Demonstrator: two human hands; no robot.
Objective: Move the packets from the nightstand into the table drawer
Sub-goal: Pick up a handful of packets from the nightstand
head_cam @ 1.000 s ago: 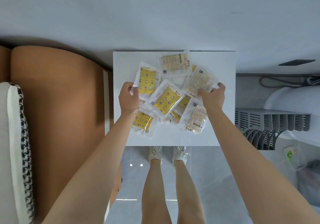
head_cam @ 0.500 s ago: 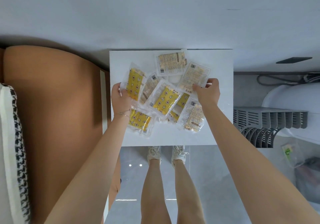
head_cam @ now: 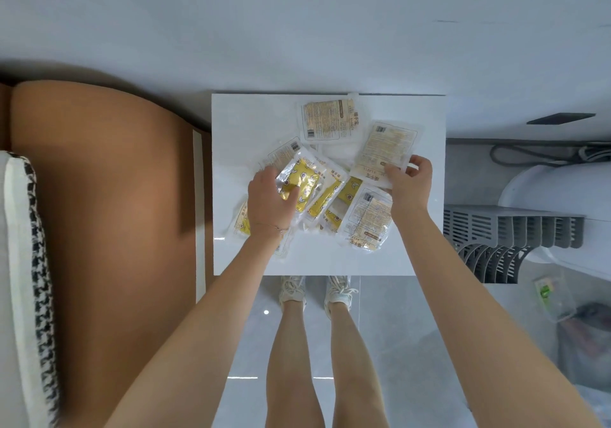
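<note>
Location of packets: all the packets (head_cam: 330,196) lie in a loose overlapping heap on the white top of the nightstand (head_cam: 238,123), toward its middle. None has left it.
Table drawer: not in view, so its state cannot be reported.
Left hand (head_cam: 269,201): laid over the left side of the heap. The thumb lies on a yellow packet (head_cam: 301,181) and the fingers curl at its far left edge, closed round it.
Right hand (head_cam: 408,184): thumb and fingertips pinch the near edge of a pale packet (head_cam: 385,151), printed side up, its far end resting on the heap.
Reason for the holds: judged to be a gathering action. Each hand takes one flank so the spread can be drawn inward (slick film wrappers slide on each other readily).
Outliers: one pale packet at the rear (head_cam: 327,120) lies apart from both hands. Another at the front right (head_cam: 365,220) lies just beside the right wrist, ungripped.
Stage: collection on the nightstand, transfer not yet begun.
Risk: packets slipping out of a two-handed bundle.
</note>
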